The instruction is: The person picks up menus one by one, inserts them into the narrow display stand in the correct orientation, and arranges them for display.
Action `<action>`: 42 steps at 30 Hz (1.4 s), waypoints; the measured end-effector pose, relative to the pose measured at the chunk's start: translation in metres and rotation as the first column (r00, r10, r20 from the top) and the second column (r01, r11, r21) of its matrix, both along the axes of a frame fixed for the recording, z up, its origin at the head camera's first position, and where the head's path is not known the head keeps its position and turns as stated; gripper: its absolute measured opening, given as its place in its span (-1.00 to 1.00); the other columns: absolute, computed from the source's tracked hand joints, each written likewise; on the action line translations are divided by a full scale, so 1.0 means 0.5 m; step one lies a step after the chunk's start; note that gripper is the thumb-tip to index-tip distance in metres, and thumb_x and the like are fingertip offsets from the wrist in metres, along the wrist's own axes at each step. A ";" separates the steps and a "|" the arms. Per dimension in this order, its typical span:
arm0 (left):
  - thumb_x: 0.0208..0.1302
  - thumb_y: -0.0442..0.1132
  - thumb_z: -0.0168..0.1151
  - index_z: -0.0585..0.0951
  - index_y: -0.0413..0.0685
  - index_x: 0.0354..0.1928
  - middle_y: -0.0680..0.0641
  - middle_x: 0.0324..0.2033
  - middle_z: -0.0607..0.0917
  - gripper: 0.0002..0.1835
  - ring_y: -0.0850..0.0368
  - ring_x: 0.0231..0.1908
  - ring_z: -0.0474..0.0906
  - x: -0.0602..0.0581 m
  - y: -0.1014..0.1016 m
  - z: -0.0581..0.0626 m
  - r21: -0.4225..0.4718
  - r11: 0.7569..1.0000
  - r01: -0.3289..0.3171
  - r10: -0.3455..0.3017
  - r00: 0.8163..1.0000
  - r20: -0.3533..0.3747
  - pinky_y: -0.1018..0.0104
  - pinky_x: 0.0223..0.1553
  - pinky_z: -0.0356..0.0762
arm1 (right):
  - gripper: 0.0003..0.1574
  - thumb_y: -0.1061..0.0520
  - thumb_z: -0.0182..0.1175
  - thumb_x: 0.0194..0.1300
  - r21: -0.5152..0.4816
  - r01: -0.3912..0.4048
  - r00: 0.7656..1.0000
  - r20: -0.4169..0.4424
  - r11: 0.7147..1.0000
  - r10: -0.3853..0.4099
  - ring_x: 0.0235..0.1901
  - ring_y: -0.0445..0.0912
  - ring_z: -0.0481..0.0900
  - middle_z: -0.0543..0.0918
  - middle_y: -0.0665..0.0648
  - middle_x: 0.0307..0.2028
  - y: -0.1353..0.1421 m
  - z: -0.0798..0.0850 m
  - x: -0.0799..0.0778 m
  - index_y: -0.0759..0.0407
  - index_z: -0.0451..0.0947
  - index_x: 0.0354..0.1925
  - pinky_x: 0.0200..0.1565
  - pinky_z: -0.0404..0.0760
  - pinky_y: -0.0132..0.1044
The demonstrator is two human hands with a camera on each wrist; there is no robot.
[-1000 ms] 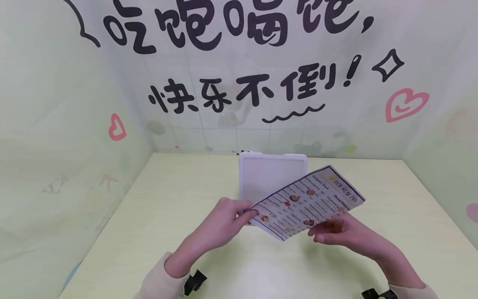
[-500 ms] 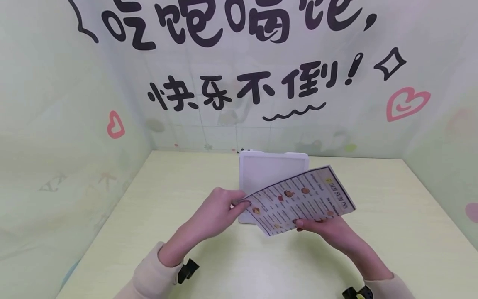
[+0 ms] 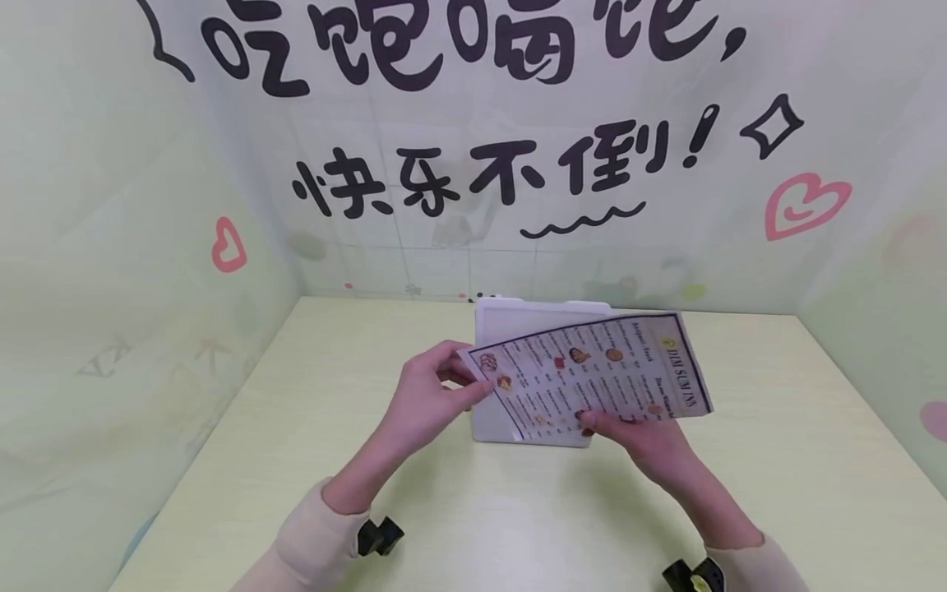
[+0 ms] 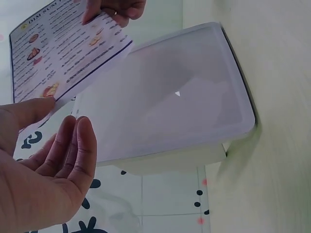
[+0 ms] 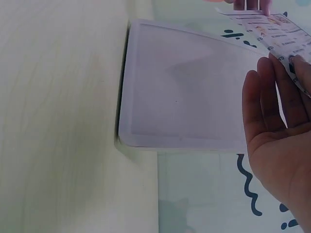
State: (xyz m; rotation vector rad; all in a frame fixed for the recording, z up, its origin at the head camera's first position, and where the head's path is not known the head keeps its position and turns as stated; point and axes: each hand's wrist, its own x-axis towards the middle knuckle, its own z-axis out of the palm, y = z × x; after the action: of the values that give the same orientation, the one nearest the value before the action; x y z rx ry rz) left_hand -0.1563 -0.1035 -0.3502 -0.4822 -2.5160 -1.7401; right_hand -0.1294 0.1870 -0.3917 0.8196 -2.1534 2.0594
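The menu (image 3: 592,374) is held up above the desk (image 3: 510,522), tilted, its printed face toward the head camera and the "DIM SUM INN" heading at the right-hand end. A dark border runs round lines of print and small food pictures. The right hand (image 3: 662,448) pinches its lower edge, thumb on the printed face and fingers behind. The left hand (image 3: 432,399) is at the opposite end: its thumb touches the edge near the corner and its fingers stand apart from the thumb, some of them behind the sheet. Whether they grip it I cannot tell.

Behind the menu in the head view is a white box (image 5: 184,90), partly covered by it, with a raised rim around its face. It sits on the far part of the desk, whose surface is pale yellow.

Both arms wear cream sleeves (image 3: 311,530), with a black device (image 3: 380,536) at each wrist. Beyond the desk, a pale green backdrop (image 3: 355,267) carries large dark lettering (image 3: 508,177) and pink hearts (image 3: 229,245), with one heart on the left side.
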 end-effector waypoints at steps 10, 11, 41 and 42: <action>0.28 -0.42 0.39 0.73 -0.22 -0.11 -0.07 -0.32 0.77 -0.84 -0.06 -0.28 0.71 0.000 0.022 -0.004 0.054 0.991 0.126 -0.125 0.992 -0.019 0.20 -0.33 0.71 | -0.21 0.56 0.18 0.31 -0.056 0.042 0.997 -0.063 0.998 -0.046 -0.17 -0.02 0.75 0.71 0.08 0.12 -0.017 0.028 -0.017 0.14 0.33 0.41 -0.19 0.73 -0.19; 0.29 -0.42 0.37 0.74 -0.23 -0.11 -0.08 -0.33 0.77 -0.85 -0.12 -0.28 0.70 -0.001 0.023 -0.004 0.064 0.989 0.133 -0.132 0.991 -0.020 0.19 -0.34 0.71 | -0.17 0.57 0.18 0.32 -0.064 0.039 0.997 -0.063 0.997 -0.043 -0.15 -0.02 0.74 0.70 0.08 0.15 -0.018 0.030 -0.018 0.12 0.30 0.44 -0.18 0.73 -0.19; 0.33 -0.34 0.39 0.79 -0.27 -0.12 -0.11 -0.37 0.80 -0.84 -0.09 -0.44 0.67 -0.100 0.089 0.117 0.069 0.997 0.039 -0.026 0.981 -0.192 0.27 -0.43 0.64 | -0.46 0.41 0.29 0.36 -0.166 0.307 0.939 -0.106 0.937 -0.327 -0.26 -0.06 0.75 0.74 0.09 0.06 -0.026 0.141 -0.103 0.13 0.48 0.25 -0.13 0.72 -0.27; 0.33 -0.33 0.40 0.79 -0.26 -0.12 -0.11 -0.37 0.80 -0.84 -0.08 -0.43 0.68 -0.105 0.090 0.120 0.066 0.997 0.038 -0.023 0.979 -0.202 0.27 -0.42 0.64 | -0.45 0.40 0.29 0.36 -0.164 0.309 0.938 -0.112 0.937 -0.329 -0.26 -0.06 0.75 0.74 0.10 0.06 -0.026 0.146 -0.107 0.13 0.47 0.25 -0.13 0.72 -0.28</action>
State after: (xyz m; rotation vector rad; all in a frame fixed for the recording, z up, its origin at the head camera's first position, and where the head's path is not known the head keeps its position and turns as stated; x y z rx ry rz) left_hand -0.2088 -0.0586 -0.2901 -0.6592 -2.3138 -1.6882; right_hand -0.1829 0.1741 -0.3186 0.5342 -1.8919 1.9060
